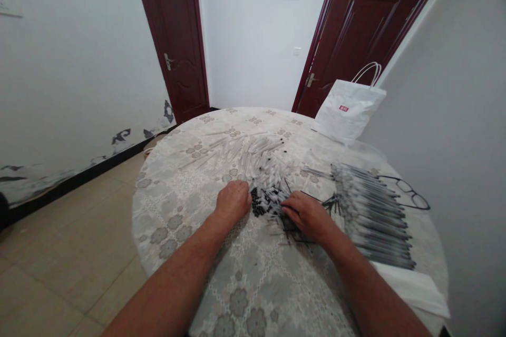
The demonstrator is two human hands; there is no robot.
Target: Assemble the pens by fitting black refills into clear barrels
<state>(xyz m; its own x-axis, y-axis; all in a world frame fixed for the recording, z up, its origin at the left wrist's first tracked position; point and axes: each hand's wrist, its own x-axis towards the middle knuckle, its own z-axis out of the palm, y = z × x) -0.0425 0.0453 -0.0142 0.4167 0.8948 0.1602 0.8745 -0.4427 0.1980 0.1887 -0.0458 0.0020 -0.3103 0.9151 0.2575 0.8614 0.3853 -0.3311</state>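
Dozens of pens [375, 216] lie side by side in a layered stack at the right of the table [177, 210], between the right forearm and the glasses [409, 192]; these look finished. Plenty seems left: clear tubes [253, 152] spread loosely beyond the hands, black caps [259, 202] sit heaped between them, and dark rods [292, 234] lie scattered under and around the right hand [304, 213]. I judge the work partway along, with the loose parts far from used up. The left hand [234, 201] rests just beside the caps, fingers curled in; whether they hold anything, I cannot tell. The right fingers bend down at the pile's edge, their grip too blurred to read.
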